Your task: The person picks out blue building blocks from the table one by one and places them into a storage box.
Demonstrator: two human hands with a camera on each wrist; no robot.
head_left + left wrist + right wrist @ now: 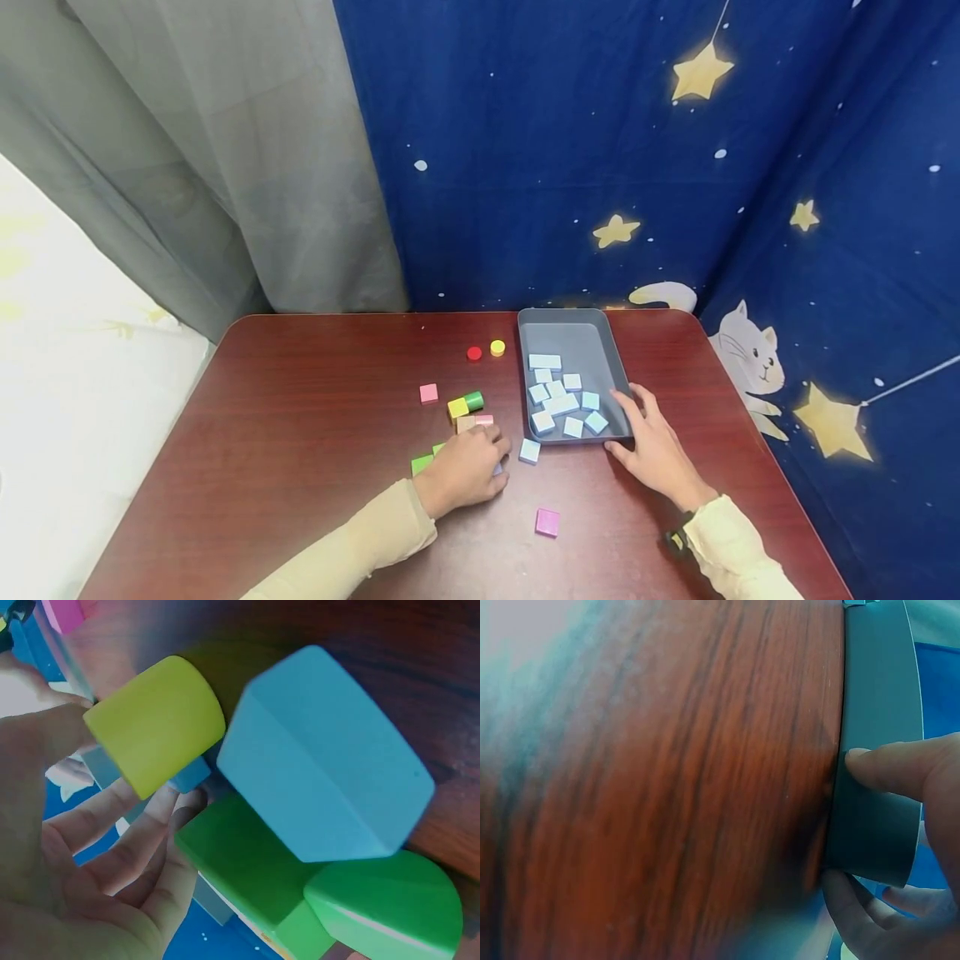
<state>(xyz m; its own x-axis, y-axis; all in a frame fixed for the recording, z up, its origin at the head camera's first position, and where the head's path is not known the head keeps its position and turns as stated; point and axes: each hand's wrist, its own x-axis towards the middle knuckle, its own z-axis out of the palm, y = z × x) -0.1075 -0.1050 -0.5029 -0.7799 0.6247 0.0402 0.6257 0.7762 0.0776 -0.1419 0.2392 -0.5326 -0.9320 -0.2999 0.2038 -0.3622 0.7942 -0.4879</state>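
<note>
My left hand (467, 467) reaches down among colored blocks left of the grey tray (615, 358). A small blue block (191, 778) shows by its fingertips, and a yellow cylinder (161, 724) hides the thumb tip; I cannot tell whether the hand pinches anything. Close to the left wrist camera are a light blue block (322, 757), a green block (251, 859) and a rounded green block (390, 907). My right hand (660, 454) holds the tray's near right corner, one digit against the outer wall in the right wrist view. Several light blue blocks (561, 406) lie in the tray's nearer part.
A light blue block (529, 451) lies just outside the tray, with a magenta block (547, 522) nearer me. Behind the left hand are a green cylinder (474, 401), a yellow block (457, 407), a pink block (428, 393), a red disc (474, 353) and a yellow disc (497, 347).
</note>
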